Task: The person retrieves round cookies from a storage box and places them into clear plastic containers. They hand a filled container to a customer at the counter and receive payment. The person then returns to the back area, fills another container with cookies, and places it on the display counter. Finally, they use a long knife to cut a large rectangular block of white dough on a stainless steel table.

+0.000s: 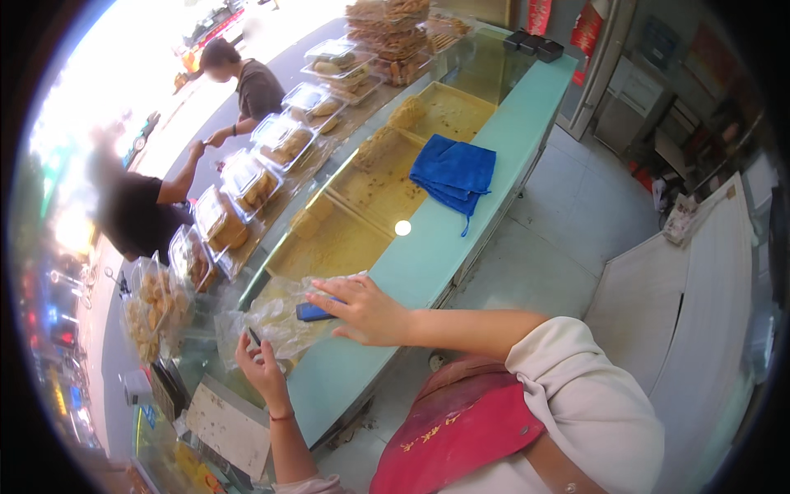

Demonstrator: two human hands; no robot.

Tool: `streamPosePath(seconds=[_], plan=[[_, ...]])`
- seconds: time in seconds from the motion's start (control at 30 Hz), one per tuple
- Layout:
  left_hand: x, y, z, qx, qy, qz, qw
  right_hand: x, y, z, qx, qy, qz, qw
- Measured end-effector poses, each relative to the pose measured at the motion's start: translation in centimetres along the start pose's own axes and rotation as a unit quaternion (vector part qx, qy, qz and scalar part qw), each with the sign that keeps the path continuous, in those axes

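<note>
My left hand [262, 367] is raised over the counter's near left part, fingers bent and apart. A slim dark thing [253, 336] shows by its fingertips; whether the fingers grip it is unclear. My right hand [367, 312] spreads its fingers above a blue flat object [316, 310], partly hidden by the hand. Crumpled clear plastic bags [284, 309] lie beneath and between the hands. A folded blue cloth [453, 167] rests farther along the pale green glass counter [407, 253], partly over a yellowish tray [376, 185] of pastries.
Clear boxes of baked goods [281, 142] line the counter's outer side, with stacked boxes [389, 37] at the far end. Two people [256, 92] stand outside, their hands close together. Small black boxes [534, 46] sit at the far corner. A speckled board [228, 420] lies at lower left.
</note>
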State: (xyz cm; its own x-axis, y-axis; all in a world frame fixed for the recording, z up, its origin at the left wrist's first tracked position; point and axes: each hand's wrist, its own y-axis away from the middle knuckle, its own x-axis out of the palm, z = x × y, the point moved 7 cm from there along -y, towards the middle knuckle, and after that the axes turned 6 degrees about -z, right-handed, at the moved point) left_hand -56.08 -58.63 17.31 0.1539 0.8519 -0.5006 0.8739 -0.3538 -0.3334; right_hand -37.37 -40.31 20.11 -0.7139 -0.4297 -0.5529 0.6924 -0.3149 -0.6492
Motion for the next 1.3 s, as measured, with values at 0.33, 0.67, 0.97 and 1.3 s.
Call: streamPosePath(seconds=[0.33,0.67,0.97,1.3], plan=[[22.0,10.2,-22.0,0.277,0.012,0.243,0.929,-19.0,13.8,-9.0,0.147,-0.046,-0.154,0.976],[42.1,10.7,-31.9,0.325,-0.173,0.248,0.896,-42.8,32.5,-22.2,0.378,0.104,-0.289,0.874],[55.0,16.4,-41.4,0.336,0.004,0.264,0.904,-53.8,27.8,-36.7,0.341,0.052,-0.216,0.914],[88.1,43.4,-70.2,-0.253,0.328,0.866,0.28,-76.8,30.2,-46.9,0.372,0.343,-0.195,0.84]])
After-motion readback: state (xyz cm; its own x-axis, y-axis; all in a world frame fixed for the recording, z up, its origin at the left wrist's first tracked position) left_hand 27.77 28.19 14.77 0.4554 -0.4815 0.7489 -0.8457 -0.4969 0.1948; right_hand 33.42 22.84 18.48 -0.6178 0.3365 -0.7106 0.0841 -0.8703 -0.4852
